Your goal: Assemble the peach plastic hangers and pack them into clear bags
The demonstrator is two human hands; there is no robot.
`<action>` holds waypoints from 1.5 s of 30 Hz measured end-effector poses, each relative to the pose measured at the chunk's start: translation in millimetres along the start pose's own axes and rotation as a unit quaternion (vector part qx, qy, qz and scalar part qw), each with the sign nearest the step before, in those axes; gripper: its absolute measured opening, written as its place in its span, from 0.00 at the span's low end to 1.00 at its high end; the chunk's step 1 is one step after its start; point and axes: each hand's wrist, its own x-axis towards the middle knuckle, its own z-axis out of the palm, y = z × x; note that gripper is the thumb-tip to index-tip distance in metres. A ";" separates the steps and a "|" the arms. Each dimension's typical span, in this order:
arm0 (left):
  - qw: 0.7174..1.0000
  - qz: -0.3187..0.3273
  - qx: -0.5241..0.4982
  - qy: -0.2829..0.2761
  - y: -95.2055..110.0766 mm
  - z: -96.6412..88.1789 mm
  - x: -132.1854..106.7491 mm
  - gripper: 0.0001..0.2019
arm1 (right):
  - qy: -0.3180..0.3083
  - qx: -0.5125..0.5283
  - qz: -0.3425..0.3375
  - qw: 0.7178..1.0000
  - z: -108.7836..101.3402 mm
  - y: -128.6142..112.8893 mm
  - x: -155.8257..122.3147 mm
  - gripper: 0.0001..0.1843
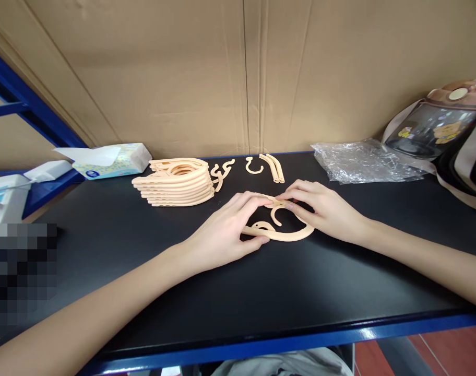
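A peach-coloured plastic folding hanger (pixel 288 236) lies on the black table, with its curved hook (pixel 276 215) folded inward. My left hand (pixel 226 230) grips its left part, thumb on the near bar and fingers over the far side. The fingers of my right hand (pixel 320 206) close on the far edge and right side, around the joint by the hook. My fingertips partly cover that joint. Behind the hanger lie a loose hook (pixel 256 169) and a pair of loose hanger arms (pixel 275 169). A neat stack of similar folded hangers (pixel 175 193) stands to the left.
More small hook pieces (pixel 223 172) lie beside the stack. At the back left is a tissue pack (pixel 115 161). Crumpled clear plastic bag (pixel 363 162) and a strapped drink bottle (pixel 437 125) occupy the back right. A cardboard wall (pixel 183 78) rises behind the table.
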 end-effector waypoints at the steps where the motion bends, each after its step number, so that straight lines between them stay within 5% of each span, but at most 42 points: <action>1: 1.000 -0.005 -0.001 -0.002 -2.1 0.1 -0.1 0.26 | -0.002 0.002 -0.002 1.000 -0.4 0.0 0.0 0.15; 10: 0.996 -0.067 -0.006 -0.049 -15.5 1.4 -1.2 0.40 | -0.016 0.052 -0.051 0.997 -3.0 -3.4 -2.7 0.17; 23: 0.994 -0.060 -0.009 -0.090 -12.4 3.4 -1.9 0.48 | -0.014 0.150 -0.077 0.986 -4.0 -6.3 -4.6 0.17; 30: 0.995 -0.011 0.031 -0.092 -4.8 1.9 -2.4 0.45 | 0.062 0.092 -0.017 0.994 -5.7 -3.4 -2.4 0.14; 45: 0.996 0.002 0.038 -0.081 3.0 -2.7 -1.7 0.35 | 0.039 0.090 -0.021 0.995 -1.5 -0.3 -2.6 0.11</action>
